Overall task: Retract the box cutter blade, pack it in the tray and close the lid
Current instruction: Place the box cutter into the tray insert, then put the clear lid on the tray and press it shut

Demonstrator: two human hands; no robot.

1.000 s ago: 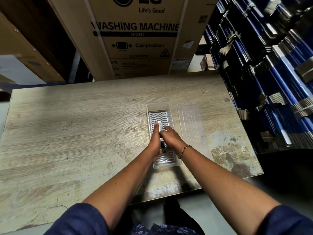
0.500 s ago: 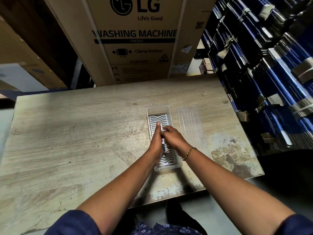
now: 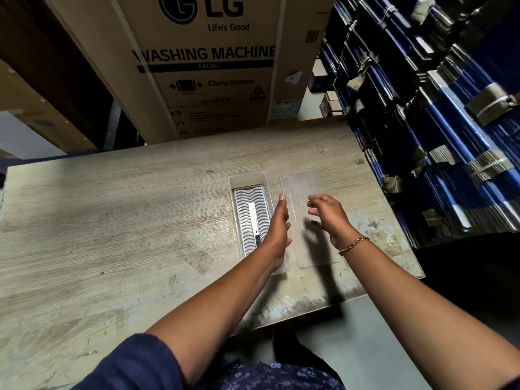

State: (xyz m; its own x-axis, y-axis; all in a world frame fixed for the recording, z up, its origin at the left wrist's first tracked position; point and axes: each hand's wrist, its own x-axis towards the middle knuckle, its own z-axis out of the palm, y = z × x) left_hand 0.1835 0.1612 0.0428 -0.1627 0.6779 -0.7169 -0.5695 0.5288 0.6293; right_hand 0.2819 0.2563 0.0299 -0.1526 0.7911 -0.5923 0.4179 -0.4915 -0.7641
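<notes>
A clear plastic tray (image 3: 247,178) with a wavy ribbed insert sits on the wooden table. The silver box cutter (image 3: 253,218) lies lengthwise inside it, untouched. The clear flat lid (image 3: 298,187) lies on the table just right of the tray. My left hand (image 3: 277,229) is open with straight fingers, hovering between tray and lid at the tray's right wall. My right hand (image 3: 327,216), with a gold bracelet at the wrist, is open with curled fingers above the lid, holding nothing.
The wooden table (image 3: 112,220) has its front edge close to my body and its right corner just right of the lid. A large cardboard washing machine box (image 3: 208,66) stands behind the table. Stacked blue bundles (image 3: 436,122) rise along the right side.
Both hands let go of the box cutter, which now lies in the tray. They moved right, the left to the tray's right wall and the right over the lid.
</notes>
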